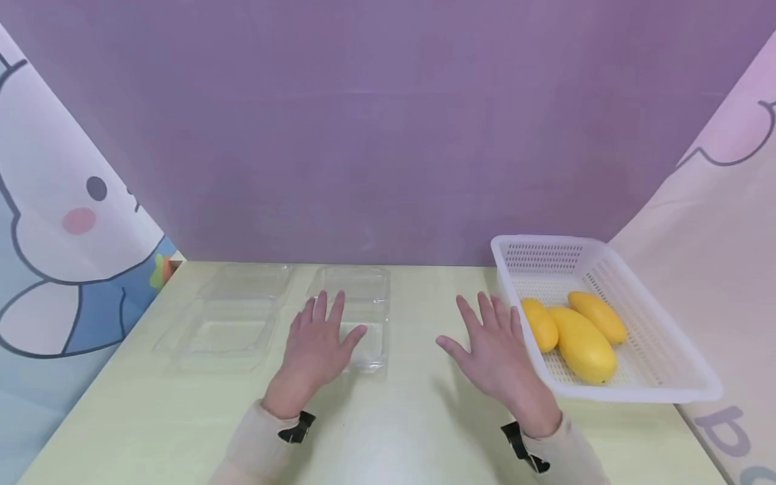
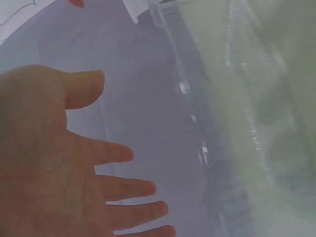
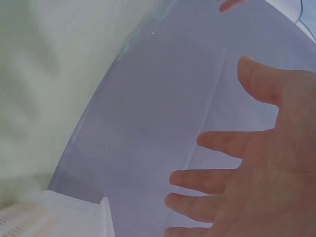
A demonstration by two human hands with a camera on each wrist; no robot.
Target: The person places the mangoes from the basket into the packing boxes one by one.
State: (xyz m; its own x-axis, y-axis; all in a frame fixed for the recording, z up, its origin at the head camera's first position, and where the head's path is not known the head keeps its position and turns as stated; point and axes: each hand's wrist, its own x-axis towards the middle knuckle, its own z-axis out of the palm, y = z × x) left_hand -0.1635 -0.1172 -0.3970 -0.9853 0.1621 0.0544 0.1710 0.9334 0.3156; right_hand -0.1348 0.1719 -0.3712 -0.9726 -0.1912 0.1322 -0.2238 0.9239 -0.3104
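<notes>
My left hand (image 1: 317, 350) is held above the table with its fingers spread and straight, holding nothing. Beneath and beyond it lies a clear plastic box (image 1: 370, 286), opened out flat and partly hidden by the fingers. To the left is a second clear plastic box (image 1: 233, 333), its lid folded back. My right hand (image 1: 497, 350) hovers palm down, fingers spread, close to the left side of a white plastic basket (image 1: 661, 323). In the basket rest three yellow mangoes (image 1: 585, 347). Each wrist view shows a bare, outstretched palm.
A pale yellow-green table (image 1: 394, 438) carries everything. A purple panel (image 1: 388, 135) rises behind it. Cartoon-printed sheets (image 1: 60, 269) stand along both sides, and the basket sits by the table's right edge.
</notes>
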